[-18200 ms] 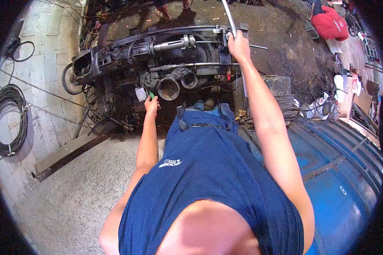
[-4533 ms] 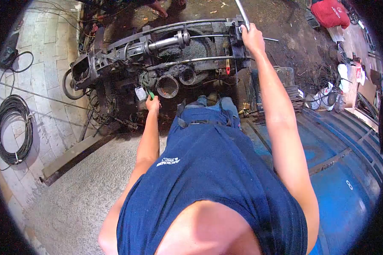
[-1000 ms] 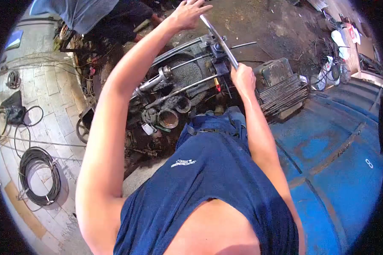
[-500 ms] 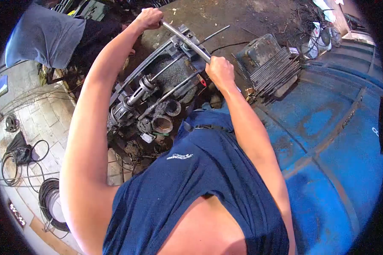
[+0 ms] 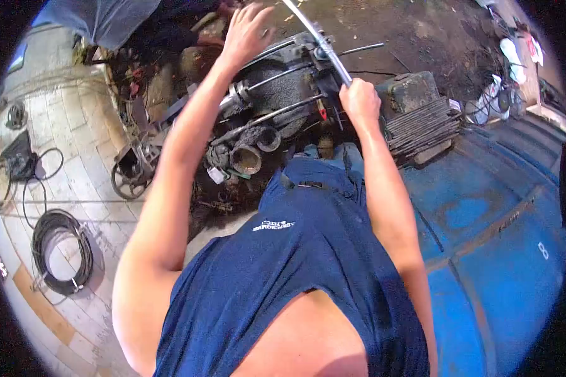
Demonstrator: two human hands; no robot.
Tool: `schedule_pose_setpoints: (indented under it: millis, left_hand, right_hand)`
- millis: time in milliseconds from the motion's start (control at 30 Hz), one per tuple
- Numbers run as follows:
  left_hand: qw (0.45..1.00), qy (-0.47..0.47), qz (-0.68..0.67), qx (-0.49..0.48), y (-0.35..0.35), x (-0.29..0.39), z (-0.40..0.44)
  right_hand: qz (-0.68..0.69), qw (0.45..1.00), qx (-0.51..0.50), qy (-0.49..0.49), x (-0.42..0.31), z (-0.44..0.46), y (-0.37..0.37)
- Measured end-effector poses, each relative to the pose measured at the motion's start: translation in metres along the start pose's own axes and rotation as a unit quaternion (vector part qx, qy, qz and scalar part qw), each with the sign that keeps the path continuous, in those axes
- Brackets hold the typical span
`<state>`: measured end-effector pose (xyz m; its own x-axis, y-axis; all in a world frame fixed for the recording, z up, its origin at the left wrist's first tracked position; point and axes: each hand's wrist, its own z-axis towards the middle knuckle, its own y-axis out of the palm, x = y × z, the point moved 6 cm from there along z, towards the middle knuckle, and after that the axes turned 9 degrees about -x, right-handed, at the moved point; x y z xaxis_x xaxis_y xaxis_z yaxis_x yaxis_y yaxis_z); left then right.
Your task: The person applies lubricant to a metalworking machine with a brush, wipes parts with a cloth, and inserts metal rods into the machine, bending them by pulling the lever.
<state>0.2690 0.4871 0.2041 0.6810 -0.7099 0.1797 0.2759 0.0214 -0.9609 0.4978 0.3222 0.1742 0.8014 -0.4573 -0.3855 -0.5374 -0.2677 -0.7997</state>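
My right hand (image 5: 360,102) is closed around the lower end of a long metal bar (image 5: 322,43), which slants up to the left and leaves the top of the view. My left hand (image 5: 245,36) is off the bar, its fingers stretched out and apart, a little to the bar's left. Beneath both hands lies a greasy machine with metal rods (image 5: 277,78). The bar crosses over its far end. A red-handled tool (image 5: 322,110) shows just left of my right hand. Round, blackened cups (image 5: 245,159) sit at the machine's near side.
To the right, a stack of thin rods (image 5: 421,131) lies against a worn greenish box (image 5: 412,91). A blue metal surface (image 5: 478,220) fills the lower right. On the tiled floor at left is a coiled cable (image 5: 41,251). Blue-grey fabric (image 5: 100,19) hangs at upper left.
My left hand has let go of the bar and opened. My right hand still holds it, and the bar now stands steeper. The whole view has shifted.
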Motion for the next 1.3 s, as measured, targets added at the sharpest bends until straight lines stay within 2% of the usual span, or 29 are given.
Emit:
schedule_pose_setpoints:
  millis: [33,133,200,267,333,367,400,433,467,533,600,633,700,733,767,833,867,900,967,1000,1033,1100,1167,1233,1300]
  left_hand:
    - [0.995,-0.053,-0.038,0.081,-0.016,-0.002,-0.034]
    - [0.949,-0.275,-0.087,0.124,-0.018,-0.009,-0.174]
    - [0.886,-0.431,-0.108,0.133,-0.015,0.01,-0.271]
    - [0.827,-0.529,-0.103,0.163,-0.003,0.042,-0.358]
    - [0.748,-0.64,-0.103,0.143,0.014,0.076,-0.428]
    - [0.735,-0.65,-0.092,0.169,0.032,0.09,-0.469]
    - [0.676,-0.713,-0.115,0.15,0.049,0.101,-0.5]
    - [0.617,-0.738,-0.187,0.198,0.077,0.108,-0.539]
    - [0.6,-0.756,-0.192,0.181,0.099,0.113,-0.567]
    - [0.577,-0.775,-0.199,0.165,0.109,0.122,-0.586]
    - [0.476,-0.837,-0.254,0.092,0.131,0.124,-0.604]
    - [0.473,-0.838,-0.256,0.091,0.148,0.119,-0.621]
    - [0.372,-0.83,-0.407,0.085,0.209,0.119,-0.666]
    - [0.348,-0.838,-0.414,0.07,0.174,0.127,-0.622]
    - [0.344,-0.839,-0.415,0.071,0.181,0.126,-0.625]
    - [0.371,-0.81,-0.454,0.016,0.195,0.12,-0.62]
    - [0.408,-0.818,-0.405,0.015,0.186,0.119,-0.611]
    - [0.481,-0.809,-0.337,0.019,0.234,0.108,-0.654]
    - [0.576,-0.779,-0.226,0.105,0.145,0.11,-0.576]
    - [0.577,-0.776,-0.229,0.112,0.125,0.105,-0.555]
    - [0.579,-0.772,-0.233,0.119,0.117,0.095,-0.543]
    - [0.64,-0.714,-0.242,0.152,0.12,0.066,-0.534]
    - [0.71,-0.687,-0.133,0.085,0.106,0.041,-0.515]
    - [0.724,-0.677,-0.135,-0.006,0.111,0.021,-0.508]
    - [0.703,-0.689,-0.175,-0.012,0.112,0.012,-0.511]
  right_hand:
    - [0.0,1.0,-0.003,0.005,0.0,0.0,0.0]
    - [-0.006,1.0,-0.006,0.004,-0.002,0.0,0.001]
    - [-0.02,1.0,-0.002,0.002,-0.005,0.0,0.0]
    - [-0.018,0.999,0.022,-0.019,-0.006,0.002,0.002]
    - [-0.034,0.997,0.043,-0.049,-0.012,-0.002,0.001]
    - [-0.039,0.997,0.043,-0.056,-0.012,-0.002,0.003]
    - [-0.043,0.992,0.074,-0.093,-0.015,-0.003,0.003]
    - [-0.047,0.985,0.102,-0.129,-0.019,-0.006,0.002]
    - [-0.039,0.986,0.108,-0.125,-0.018,-0.007,0.003]
    - [-0.038,0.99,0.083,-0.107,-0.02,-0.005,0.003]
    - [-0.039,0.994,0.064,-0.082,-0.018,-0.004,0.005]
    - [-0.043,0.994,0.063,-0.083,-0.019,-0.005,0.005]
    - [-0.042,0.994,0.06,-0.081,-0.019,-0.006,0.005]
    - [-0.045,0.993,0.064,-0.087,-0.018,-0.005,0.006]
    - [-0.048,0.993,0.061,-0.089,-0.019,-0.007,0.006]
    - [-0.055,0.995,0.059,-0.062,-0.021,-0.009,0.005]
    - [-0.057,0.994,0.064,-0.064,-0.019,-0.008,0.007]
    - [-0.045,0.995,0.061,-0.059,-0.019,-0.008,0.007]
    - [-0.009,0.997,0.05,-0.065,-0.015,-0.005,0.01]
    - [0.01,0.996,0.059,-0.073,-0.018,-0.009,0.007]
    - [0.008,0.996,0.056,-0.076,-0.013,-0.004,0.011]
    - [-0.003,0.995,0.061,-0.082,-0.017,-0.005,0.01]
    - [-0.013,0.994,0.059,-0.096,-0.015,-0.001,0.012]
    - [-0.013,0.992,0.071,-0.103,-0.014,-0.001,0.013]
    - [-0.016,0.992,0.065,-0.103,-0.015,-0.002,0.013]
